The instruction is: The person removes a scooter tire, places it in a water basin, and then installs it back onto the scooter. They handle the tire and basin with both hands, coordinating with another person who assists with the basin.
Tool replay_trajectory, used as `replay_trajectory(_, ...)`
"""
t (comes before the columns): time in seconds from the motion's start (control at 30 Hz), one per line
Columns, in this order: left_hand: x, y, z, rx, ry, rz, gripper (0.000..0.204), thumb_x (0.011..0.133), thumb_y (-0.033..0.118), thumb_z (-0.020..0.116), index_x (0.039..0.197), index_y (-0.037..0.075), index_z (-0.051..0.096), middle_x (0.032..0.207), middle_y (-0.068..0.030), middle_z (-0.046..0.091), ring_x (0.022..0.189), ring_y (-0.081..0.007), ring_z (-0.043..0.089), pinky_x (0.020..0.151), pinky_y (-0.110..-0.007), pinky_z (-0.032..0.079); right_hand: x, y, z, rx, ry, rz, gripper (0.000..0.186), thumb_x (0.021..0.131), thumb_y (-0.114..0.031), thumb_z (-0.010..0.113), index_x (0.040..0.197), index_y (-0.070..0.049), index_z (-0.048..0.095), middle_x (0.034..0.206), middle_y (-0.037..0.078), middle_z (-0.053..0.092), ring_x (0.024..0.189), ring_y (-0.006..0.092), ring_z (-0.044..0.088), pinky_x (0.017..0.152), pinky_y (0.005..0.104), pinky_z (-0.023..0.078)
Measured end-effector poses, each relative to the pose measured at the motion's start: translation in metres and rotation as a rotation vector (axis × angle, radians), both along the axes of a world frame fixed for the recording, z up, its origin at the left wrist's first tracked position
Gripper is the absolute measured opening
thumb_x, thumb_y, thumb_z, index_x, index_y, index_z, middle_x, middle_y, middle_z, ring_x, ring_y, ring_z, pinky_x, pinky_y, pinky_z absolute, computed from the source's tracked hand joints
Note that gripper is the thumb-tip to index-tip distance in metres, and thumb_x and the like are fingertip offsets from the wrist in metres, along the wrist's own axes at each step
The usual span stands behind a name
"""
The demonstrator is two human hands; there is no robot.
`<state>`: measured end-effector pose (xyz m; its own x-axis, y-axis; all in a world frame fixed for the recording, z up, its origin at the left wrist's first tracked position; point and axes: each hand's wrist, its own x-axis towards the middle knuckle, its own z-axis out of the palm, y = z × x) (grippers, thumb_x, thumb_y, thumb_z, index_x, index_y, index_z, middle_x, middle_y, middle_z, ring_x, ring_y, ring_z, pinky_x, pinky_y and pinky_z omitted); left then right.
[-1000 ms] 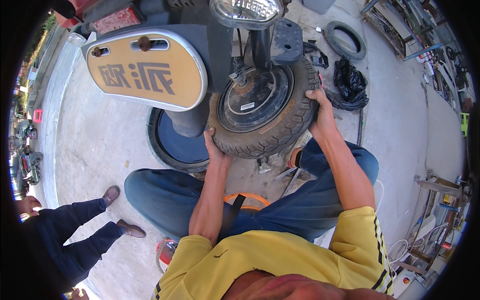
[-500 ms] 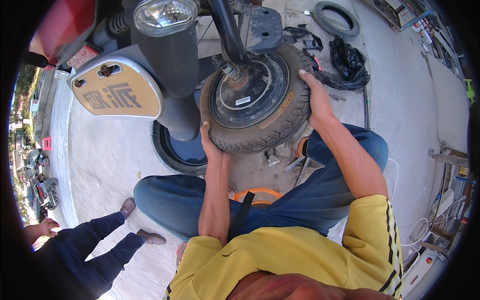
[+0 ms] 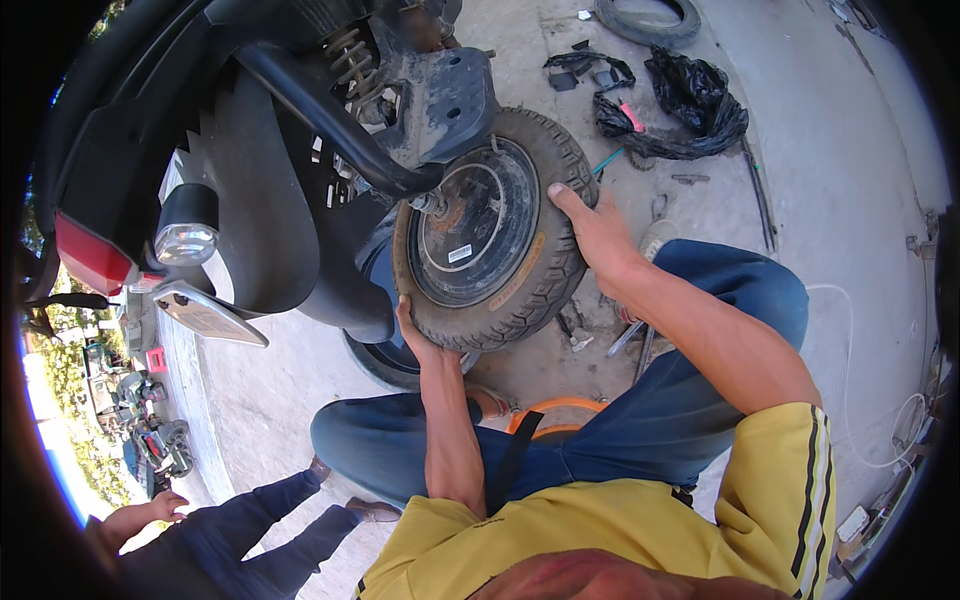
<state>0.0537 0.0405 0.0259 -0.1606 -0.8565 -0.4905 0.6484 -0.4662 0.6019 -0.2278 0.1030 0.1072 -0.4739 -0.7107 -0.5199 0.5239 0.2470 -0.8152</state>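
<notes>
A scooter wheel (image 3: 475, 235) with a black hub and a knobbly tyre tilts in front of me, its axle (image 3: 432, 205) beside the scooter's black frame tube (image 3: 330, 125). My left hand (image 3: 428, 345) grips the tyre from below, thumb against the sidewall. On the opposite side my right hand (image 3: 605, 235) is closed round the tread, its thumb on the sidewall too. The fingers of both hands are partly hidden behind the tyre. Whether the axle sits in its mount cannot be made out.
Black plastic bag (image 3: 700, 100) and loose tyre (image 3: 650, 28) lie beyond the wheel. A round basin (image 3: 390, 372) is partly behind it. Hand tools (image 3: 577, 338) lie near my right foot. An orange stool (image 3: 560, 405) is between my legs. Another person (image 3: 285, 530) stands at lower left.
The view has shifted, showing more of the scooter's rear at left. The wheel appears slightly left and lower, turned a little. Both hands keep their hold on it.
</notes>
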Motion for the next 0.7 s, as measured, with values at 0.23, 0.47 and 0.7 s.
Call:
replay_trajectory(0.23, 0.004, 0.004, -0.012, -0.007, -0.015, -0.013, 0.061, 0.107, 0.044, 0.043, 0.156, 0.009, 0.045, 0.155, -0.0156, 0.054, 0.14, -0.0364, 0.055, 0.118, -0.054, 0.044, 0.002, -0.002, 0.001, 0.018, -0.039, 0.006, 0.093, 0.093, -0.041, 0.075, 0.156, 0.008, 0.029, 0.141, 0.028, 0.057, 0.128, 0.0355, 0.06, 0.107, 0.0443, 0.051)
replay_trajectory(0.47, 0.004, 0.0, -0.008, 0.084, 0.086, 0.023, 0.06, 0.106, 0.044, 0.049, 0.155, 0.008, 0.047, 0.151, -0.0166, 0.058, 0.137, -0.0375, 0.057, 0.116, -0.055, 0.046, -0.004, 0.002, 0.008, -0.034, -0.025, 0.119, 0.086, 0.094, -0.043, 0.075, 0.155, 0.004, 0.035, 0.144, 0.023, 0.056, 0.127, 0.0311, 0.06, 0.11, 0.0435, 0.049)
replay_trajectory(0.7, 0.002, -0.003, -0.006, 0.187, 0.074, 0.09, 0.057, 0.107, 0.042, 0.052, 0.15, 0.004, 0.053, 0.145, -0.0179, 0.063, 0.131, -0.0366, 0.062, 0.113, -0.053, 0.049, -0.003, -0.003, -0.002, 0.017, -0.021, 0.083, 0.065, 0.098, -0.041, 0.072, 0.145, 0.0, 0.053, 0.136, 0.015, 0.065, 0.121, 0.0264, 0.065, 0.106, 0.0421, 0.051)
